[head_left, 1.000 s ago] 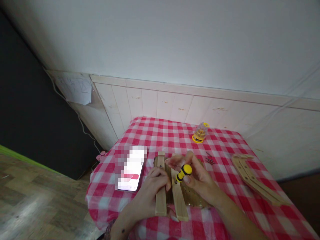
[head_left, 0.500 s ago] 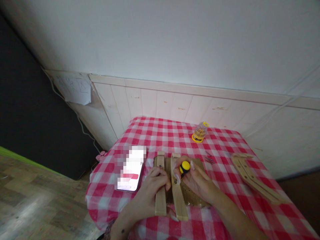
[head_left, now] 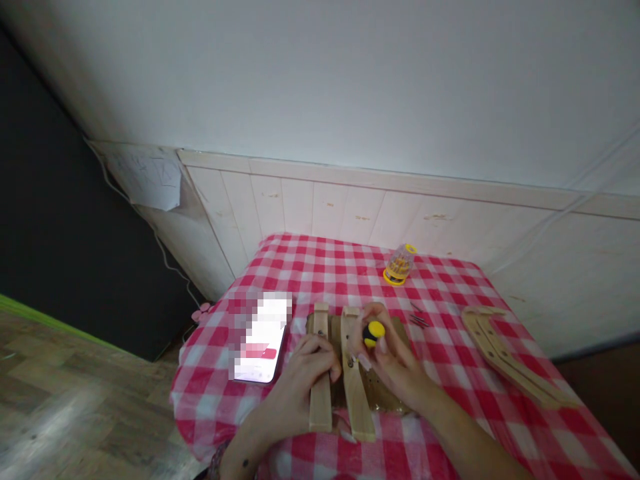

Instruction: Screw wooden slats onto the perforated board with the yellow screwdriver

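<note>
My right hand (head_left: 387, 353) is closed around a short screwdriver with a yellow and black handle (head_left: 373, 332), held upright over the right wooden slat (head_left: 356, 393). My left hand (head_left: 305, 370) rests on the left wooden slat (head_left: 321, 393), its fingers curled over it and pressing it down. Both slats lie across a brown wooden board (head_left: 383, 393) on the red and white checked tablecloth (head_left: 320, 273). The screwdriver's tip is hidden by my fingers.
A phone with a lit screen (head_left: 260, 337) lies left of the slats. A yellow-based bit holder (head_left: 399, 264) stands toward the wall. A few loose bits (head_left: 419, 319) and curved wooden pieces (head_left: 505, 363) lie at the right. The table's left edge drops to a wood floor.
My right hand has tipped the screwdriver from slanted to upright and closed its fingers round the handle over the right slat. My left hand has stayed on the left slat.
</note>
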`<state>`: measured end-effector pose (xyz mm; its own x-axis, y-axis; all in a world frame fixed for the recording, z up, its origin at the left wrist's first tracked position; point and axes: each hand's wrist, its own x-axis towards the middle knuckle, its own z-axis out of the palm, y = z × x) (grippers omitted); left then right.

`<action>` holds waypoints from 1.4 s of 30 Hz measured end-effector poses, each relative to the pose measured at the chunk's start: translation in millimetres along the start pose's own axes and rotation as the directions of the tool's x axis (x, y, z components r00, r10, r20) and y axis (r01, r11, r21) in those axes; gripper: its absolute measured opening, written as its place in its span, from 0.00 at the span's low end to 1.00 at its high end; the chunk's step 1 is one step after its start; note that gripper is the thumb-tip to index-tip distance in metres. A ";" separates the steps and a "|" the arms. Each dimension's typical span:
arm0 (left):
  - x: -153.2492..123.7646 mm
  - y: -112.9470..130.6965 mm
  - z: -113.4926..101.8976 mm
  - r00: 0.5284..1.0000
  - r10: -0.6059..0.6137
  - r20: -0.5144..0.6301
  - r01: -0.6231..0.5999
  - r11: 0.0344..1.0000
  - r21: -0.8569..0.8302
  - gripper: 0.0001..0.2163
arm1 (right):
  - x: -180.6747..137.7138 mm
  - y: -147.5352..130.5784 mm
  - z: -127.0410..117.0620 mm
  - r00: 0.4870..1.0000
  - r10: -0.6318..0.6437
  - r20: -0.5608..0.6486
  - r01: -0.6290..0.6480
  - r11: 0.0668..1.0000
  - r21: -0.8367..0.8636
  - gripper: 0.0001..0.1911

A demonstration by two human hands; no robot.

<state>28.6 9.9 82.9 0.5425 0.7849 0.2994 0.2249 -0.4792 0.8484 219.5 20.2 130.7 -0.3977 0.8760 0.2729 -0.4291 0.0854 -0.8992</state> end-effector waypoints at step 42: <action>-1.1 -6.6 4.5 0.999 -0.031 -0.044 0.030 0.999 -0.018 0.34 | 0.7 -3.0 1.9 0.995 0.078 0.063 -0.079 0.997 0.025 0.28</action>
<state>30.2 10.5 74.9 0.4990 0.8160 0.2920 0.2270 -0.4482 0.8646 218.9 19.6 134.3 -0.4800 0.8484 0.2231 -0.4165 0.0034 -0.9091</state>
